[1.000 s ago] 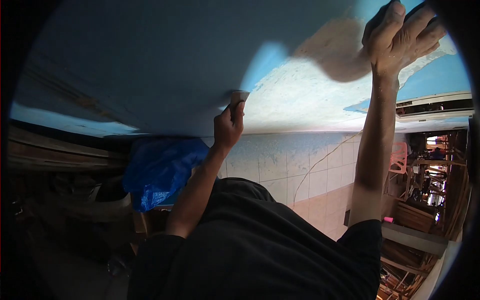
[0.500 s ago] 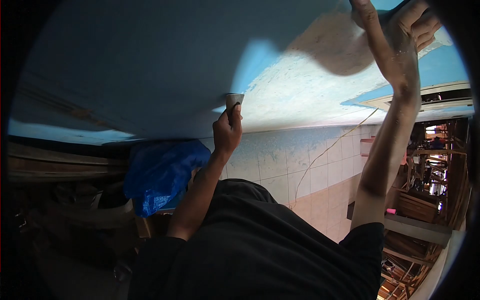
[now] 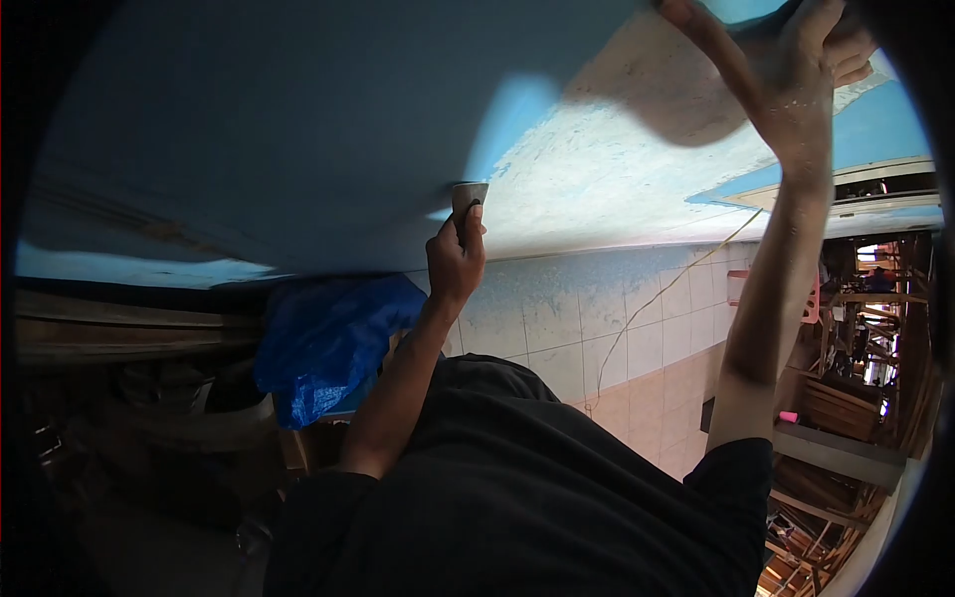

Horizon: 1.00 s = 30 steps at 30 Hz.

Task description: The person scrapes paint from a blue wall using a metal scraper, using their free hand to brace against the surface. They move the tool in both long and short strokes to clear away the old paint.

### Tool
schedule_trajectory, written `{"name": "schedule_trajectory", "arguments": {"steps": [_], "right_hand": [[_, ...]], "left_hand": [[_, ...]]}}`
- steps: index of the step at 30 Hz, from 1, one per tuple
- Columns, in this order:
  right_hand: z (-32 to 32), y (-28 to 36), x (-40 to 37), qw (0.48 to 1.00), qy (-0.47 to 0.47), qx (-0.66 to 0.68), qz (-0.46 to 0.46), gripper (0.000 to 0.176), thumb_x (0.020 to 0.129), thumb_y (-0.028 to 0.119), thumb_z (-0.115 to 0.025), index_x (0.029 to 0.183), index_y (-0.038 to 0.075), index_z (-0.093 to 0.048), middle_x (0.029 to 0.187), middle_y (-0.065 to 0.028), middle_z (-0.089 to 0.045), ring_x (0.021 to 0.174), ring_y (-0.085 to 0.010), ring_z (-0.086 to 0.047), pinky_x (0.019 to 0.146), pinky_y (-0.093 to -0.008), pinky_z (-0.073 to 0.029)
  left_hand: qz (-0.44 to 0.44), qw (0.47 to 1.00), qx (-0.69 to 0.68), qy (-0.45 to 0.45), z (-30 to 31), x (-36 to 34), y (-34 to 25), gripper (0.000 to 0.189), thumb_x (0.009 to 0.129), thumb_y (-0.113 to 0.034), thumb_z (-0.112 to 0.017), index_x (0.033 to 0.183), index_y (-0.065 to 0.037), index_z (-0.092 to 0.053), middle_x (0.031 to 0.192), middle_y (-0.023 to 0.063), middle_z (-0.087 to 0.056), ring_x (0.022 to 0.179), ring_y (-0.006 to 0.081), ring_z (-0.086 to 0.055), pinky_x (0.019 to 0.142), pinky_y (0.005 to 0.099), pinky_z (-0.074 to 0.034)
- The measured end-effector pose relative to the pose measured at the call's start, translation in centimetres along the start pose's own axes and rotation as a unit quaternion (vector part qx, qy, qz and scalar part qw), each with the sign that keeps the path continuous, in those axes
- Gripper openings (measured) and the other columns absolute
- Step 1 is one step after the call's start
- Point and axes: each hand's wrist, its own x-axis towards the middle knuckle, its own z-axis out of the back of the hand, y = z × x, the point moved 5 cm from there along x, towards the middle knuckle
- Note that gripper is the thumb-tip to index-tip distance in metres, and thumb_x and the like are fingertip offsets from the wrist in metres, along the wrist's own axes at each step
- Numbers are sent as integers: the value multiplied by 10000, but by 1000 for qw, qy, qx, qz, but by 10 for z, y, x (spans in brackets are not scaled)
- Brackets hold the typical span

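My left hand is closed on a scraper, a short grey blade that widens towards its edge. That edge meets the blue painted wall beside a bare whitish patch with flaked borders. At the upper right my right hand lies against the wall, its thumb stretched far from the fingers. Some of its fingers run towards the dark rim of the view, and a dark shape, perhaps shadow, lies between thumb and fingers.
A blue tarp hangs low on the left, near dark clutter. White tiles line the lower wall, crossed by a thin yellowish cord. A framed opening and stacked timber are on the right.
The thumb of my right hand has spread further left. My left hand and scraper have barely shifted; the background has slid slightly right.
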Motion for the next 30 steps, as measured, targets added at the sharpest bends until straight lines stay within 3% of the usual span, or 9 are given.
{"name": "schedule_trajectory", "arguments": {"steps": [2,6,10,13,16,22,25,30], "right_hand": [[-15,-9,-12,992,-115,-25,43,1036,807,608,-622,1522,43,-127,1570,-204,-146,1454,-412,-40,1113,-686,-72],[-25,-8,-15,963,-248,-22,103,665,944,410,-485,1461,17,-343,1477,-172,-406,1438,-341,-216,1151,-580,-156],[-20,-12,-20,961,-234,-55,134,616,983,399,-431,1456,14,-347,1470,-151,-418,1436,-332,-216,1157,-529,-199],[-16,1,-15,971,-213,17,110,616,989,403,-426,1454,8,-345,1473,-168,-401,1443,-328,-192,1161,-527,-197],[-9,14,-14,979,-182,55,76,607,994,393,-419,1451,0,-342,1479,-185,-377,1449,-325,-168,1166,-520,-199],[-16,-3,-18,972,-203,-4,117,586,1002,361,-404,1450,-9,-335,1491,-186,-352,1454,-323,-149,1170,-513,-206],[-10,9,-15,978,-183,6,105,582,1006,348,-392,1453,-19,-320,1492,-186,-349,1456,-322,-144,1172,-517,-208],[-12,7,-15,975,-189,65,100,585,1011,337,-371,1464,-23,-287,1528,-165,-270,1463,-322,-114,1174,-532,-206]], "left_hand": [[-7,1000,0,4,0,3,3,455,983,-377,-543,758,7,-639,635,118,-654,585,214,-665,549,332,-487],[-25,1000,-5,1,-2,9,5,441,979,-372,-555,760,2,-640,636,112,-654,576,204,-657,544,320,-481],[13,1000,-18,2,-5,2,7,424,976,-358,-563,761,-1,-640,633,109,-652,566,192,-647,539,308,-473],[2,1000,-23,5,-5,4,11,418,976,-352,-563,765,-1,-643,632,106,-652,568,182,-645,541,305,-472],[-21,1000,-12,12,-3,9,13,399,974,-332,-571,763,0,-641,628,108,-650,566,175,-644,540,307,-474],[-107,994,-25,0,-4,17,6,343,964,-290,-592,813,11,-659,650,112,-660,582,178,-656,550,301,-482],[-72,997,-18,32,-4,21,-12,342,963,-297,-592,842,14,-669,654,110,-663,585,181,-662,550,302,-483],[-42,999,-31,14,-11,10,20,341,965,-300,-590,823,2,-658,637,107,-653,566,184,-656,529,301,-469]]}}
